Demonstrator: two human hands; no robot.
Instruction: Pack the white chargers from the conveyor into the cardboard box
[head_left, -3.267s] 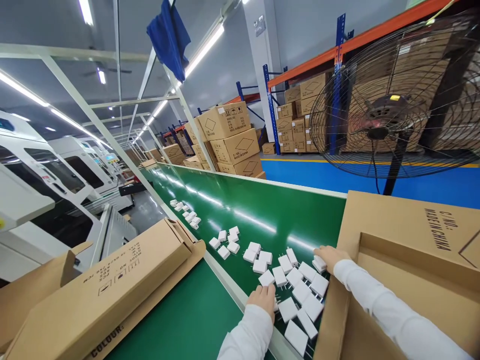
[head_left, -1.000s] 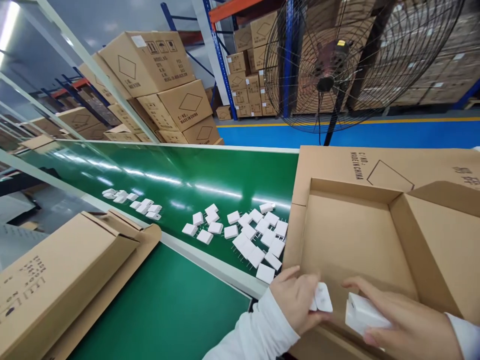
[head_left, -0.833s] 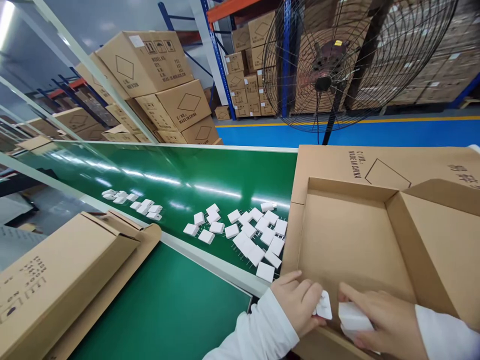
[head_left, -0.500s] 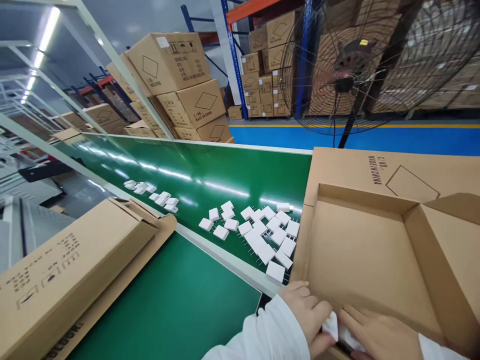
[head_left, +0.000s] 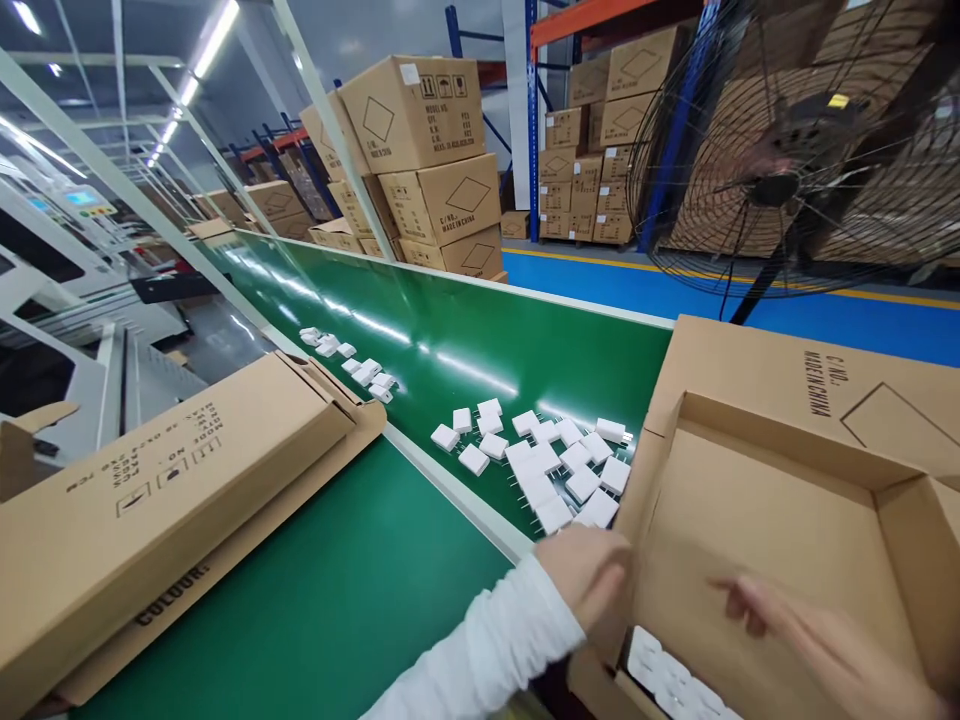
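Note:
White plug adapters (head_left: 544, 470) with metal pins lie in a loose cluster on the green conveyor belt (head_left: 457, 315). My left hand (head_left: 589, 575) is at the belt's edge, just below the cluster and beside the open carton (head_left: 750, 500). Its fingers are curled down and blurred, so whether they hold anything is hidden. Over the carton's inside hovers my right hand (head_left: 787, 625), blurred, with the index finger stretched out and nothing visible in it. Below it, a row of white adapters (head_left: 671, 680) sits along the carton's near edge.
Another carton (head_left: 172, 490) lies on the left over a green surface (head_left: 315, 590). More white adapters (head_left: 367, 372) are farther up the belt. Behind the belt stand stacked cartons (head_left: 442, 200) and a large black fan (head_left: 772, 185).
My hands were together at the carton's near corner with a white piece between them. They have parted, left toward the belt, right over the carton, uncovering the adapter row. The view has shifted left.

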